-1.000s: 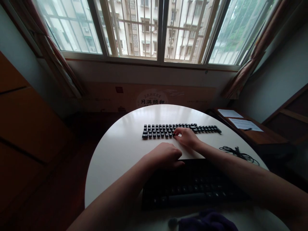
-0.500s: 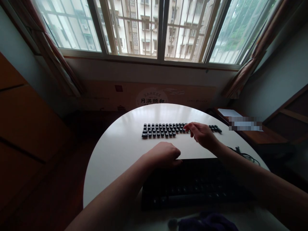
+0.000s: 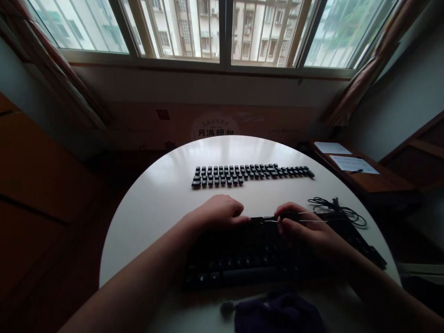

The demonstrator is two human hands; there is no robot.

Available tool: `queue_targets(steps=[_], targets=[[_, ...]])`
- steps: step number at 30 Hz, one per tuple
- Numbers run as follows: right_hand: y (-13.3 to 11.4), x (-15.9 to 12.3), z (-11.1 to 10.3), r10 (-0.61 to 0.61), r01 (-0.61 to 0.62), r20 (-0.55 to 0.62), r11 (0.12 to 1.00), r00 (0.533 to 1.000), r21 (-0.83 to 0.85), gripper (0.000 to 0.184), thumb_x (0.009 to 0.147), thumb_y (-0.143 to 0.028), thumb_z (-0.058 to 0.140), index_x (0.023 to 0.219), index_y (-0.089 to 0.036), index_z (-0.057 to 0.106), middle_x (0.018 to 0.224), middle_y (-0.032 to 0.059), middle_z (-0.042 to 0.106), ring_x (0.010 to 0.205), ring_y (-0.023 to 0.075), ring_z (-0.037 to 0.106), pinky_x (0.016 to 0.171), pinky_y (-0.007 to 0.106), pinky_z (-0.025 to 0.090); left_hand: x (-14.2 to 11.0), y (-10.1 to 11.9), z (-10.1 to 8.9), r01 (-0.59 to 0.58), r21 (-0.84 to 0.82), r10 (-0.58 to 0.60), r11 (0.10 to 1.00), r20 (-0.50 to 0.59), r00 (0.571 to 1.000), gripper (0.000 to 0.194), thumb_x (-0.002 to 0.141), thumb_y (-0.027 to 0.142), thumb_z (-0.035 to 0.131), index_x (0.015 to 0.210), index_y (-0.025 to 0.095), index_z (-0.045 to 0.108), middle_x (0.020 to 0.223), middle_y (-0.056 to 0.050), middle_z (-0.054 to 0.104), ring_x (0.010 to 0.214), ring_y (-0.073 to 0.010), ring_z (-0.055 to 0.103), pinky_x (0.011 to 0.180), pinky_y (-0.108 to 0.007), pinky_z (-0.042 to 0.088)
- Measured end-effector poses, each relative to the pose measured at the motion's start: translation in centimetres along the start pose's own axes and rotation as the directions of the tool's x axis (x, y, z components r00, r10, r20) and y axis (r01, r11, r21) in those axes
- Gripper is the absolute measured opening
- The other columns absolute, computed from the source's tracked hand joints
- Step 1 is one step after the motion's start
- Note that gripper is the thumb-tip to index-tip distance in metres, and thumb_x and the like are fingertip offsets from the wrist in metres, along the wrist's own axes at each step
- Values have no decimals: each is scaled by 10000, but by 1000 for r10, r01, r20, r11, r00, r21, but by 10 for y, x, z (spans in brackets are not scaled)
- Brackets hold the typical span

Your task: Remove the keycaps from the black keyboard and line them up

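The black keyboard [image 3: 243, 276] lies on the round white table, its upper part bare of many keycaps. My left hand [image 3: 222, 210] is closed at its far left edge, fingers curled and thumb along the edge. Above the keyboard's far side, my right hand [image 3: 294, 219] pinches a wire keycap puller [image 3: 269, 219], whose thin metal wires stick out on both sides of the fingers. Beyond both hands, rows of removed black keycaps [image 3: 222, 176] stand lined up on the table.
A coiled black cable [image 3: 342, 210] lies right of the keyboard. A purple cloth [image 3: 277, 314] and a brush [image 3: 228, 308] are at the near edge of the white table [image 3: 138, 217]. Papers [image 3: 354, 164] lie on a wooden surface at the right, under the window.
My right hand has come back from the keycap rows to the keyboard, and the wire puller now shows in it. My left hand stays at the keyboard's edge. The view has tilted down.
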State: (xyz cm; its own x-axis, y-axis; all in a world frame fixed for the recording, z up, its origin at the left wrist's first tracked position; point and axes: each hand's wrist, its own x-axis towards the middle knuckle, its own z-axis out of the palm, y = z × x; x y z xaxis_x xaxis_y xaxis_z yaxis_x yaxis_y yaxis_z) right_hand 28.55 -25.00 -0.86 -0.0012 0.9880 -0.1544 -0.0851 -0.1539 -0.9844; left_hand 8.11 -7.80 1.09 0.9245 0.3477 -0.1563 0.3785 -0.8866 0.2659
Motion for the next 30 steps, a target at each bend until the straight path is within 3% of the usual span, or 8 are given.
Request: queue_targets(steps=[5,12,25,30], targets=[[-1,-5,6,-9,19,74,990,997,-139,327,923,-461,637,1144,-228,571,878,35,660,677,135,623,493,195,476,2,0,-1,4,-12,-4,1000,5,1000,427,913,534,517,657,203,600,637,-6,624,562,-151,499,538,-282,273],[3,-7,1,-214,232,89,911,973,-340,282,973,-463,548,901,-191,558,656,-21,530,576,103,472,523,211,383,5,-5,4,-28,-24,28,999,-4,1000,428,914,524,523,640,198,571,609,1,597,545,-140,477,522,-285,248],[0,-7,1,-102,184,198,868,975,-460,288,1008,-463,453,919,-194,509,688,-31,459,585,108,399,527,220,348,4,-3,2,-17,-26,17,1000,4,1000,429,909,524,517,632,200,564,616,-4,605,555,-145,477,531,-289,250],[0,-6,2,-132,289,282,713,950,-639,232,999,-407,465,907,-200,517,694,-19,500,586,121,446,535,233,347,5,-3,3,-20,-12,20,1000,-1,1000,431,910,524,507,631,200,560,604,-6,593,548,-145,469,526,-291,243]])
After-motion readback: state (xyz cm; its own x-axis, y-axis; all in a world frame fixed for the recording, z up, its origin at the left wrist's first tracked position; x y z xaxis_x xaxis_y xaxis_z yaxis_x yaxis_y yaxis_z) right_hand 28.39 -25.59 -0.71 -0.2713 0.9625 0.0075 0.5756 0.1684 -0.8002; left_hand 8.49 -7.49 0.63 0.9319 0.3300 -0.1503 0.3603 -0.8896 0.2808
